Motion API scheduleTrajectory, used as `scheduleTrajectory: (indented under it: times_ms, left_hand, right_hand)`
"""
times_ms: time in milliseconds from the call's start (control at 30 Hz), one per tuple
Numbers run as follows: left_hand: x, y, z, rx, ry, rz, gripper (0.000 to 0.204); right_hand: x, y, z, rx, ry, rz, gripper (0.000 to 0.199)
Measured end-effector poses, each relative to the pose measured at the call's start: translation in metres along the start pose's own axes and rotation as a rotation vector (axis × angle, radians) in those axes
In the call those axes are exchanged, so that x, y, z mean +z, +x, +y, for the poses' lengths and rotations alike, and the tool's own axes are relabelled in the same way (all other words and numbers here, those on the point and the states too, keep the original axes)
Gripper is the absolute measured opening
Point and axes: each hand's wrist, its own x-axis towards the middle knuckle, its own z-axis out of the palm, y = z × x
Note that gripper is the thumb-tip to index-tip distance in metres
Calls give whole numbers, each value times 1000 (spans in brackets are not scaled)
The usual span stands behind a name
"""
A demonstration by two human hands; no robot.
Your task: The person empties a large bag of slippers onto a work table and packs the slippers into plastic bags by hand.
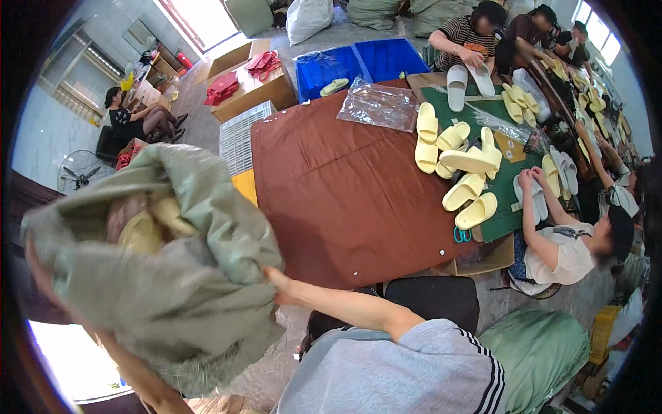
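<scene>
A big grey-green woven sack (186,303) is held up at the left, above the floor, its mouth gaping toward me. Yellow slippers (141,234) and something pinkish show inside, blurred. My right hand (277,284) grips the sack's right edge, fingers closed on the cloth. At the far left edge of the sack is my left hand (33,254), smeared by motion and partly hidden, holding the cloth there. The table's brown cover (338,200) lies just right of the sack.
Yellow slippers (476,210) lie on the table's green mat (507,217). A clear plastic bag (379,105), blue crates (393,58) and a carton (255,93) are beyond. Co-workers sit along the right, one person (579,248) handling a grey slipper. A green sack (541,352) stands lower right.
</scene>
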Motion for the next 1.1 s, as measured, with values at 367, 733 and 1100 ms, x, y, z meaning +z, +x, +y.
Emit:
scheduleTrajectory:
  times_ms: [367, 733, 1100]
  left_hand:
    - [352, -29, 209, -1160, -1433, -706, 27]
    - [444, -197, 214, -617, -579, -1107, 63]
    - [362, -305, 60, -1287, -654, -794, 33]
  right_hand:
    - [-242, -107, -64, -911, 572, 121, 49]
    - [-336, -170, -76, -1174, 607, 427, 62]
    - [-333, -185, -68, -889, -98, 1122, 71]
